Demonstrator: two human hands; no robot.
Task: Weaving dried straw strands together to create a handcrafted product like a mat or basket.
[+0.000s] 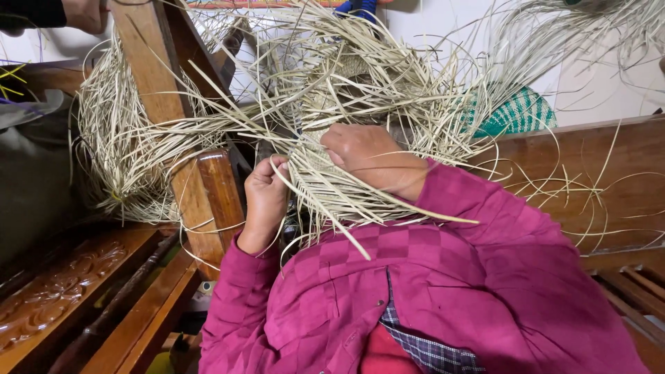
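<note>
A tangled mass of pale straw strips [346,76] spreads out from a partly woven straw piece [325,180] held in front of my chest. My left hand [267,194] is closed in a fist around a few loose strips at the piece's left edge. On the right, my right hand [370,159] lies over the top of the woven piece, its fingers curled into the strands and gripping them. Long strip ends hang down over my magenta sleeves. The fingertips of both hands are hidden by the straw.
A wooden post [173,104] leans just left of my left hand, with a straw bundle [118,152] behind it. Carved wooden furniture [55,291] is at lower left and a wooden board [609,173] at right. A green-and-white woven item [516,111] lies behind. Another person's hand [83,14] shows at top left.
</note>
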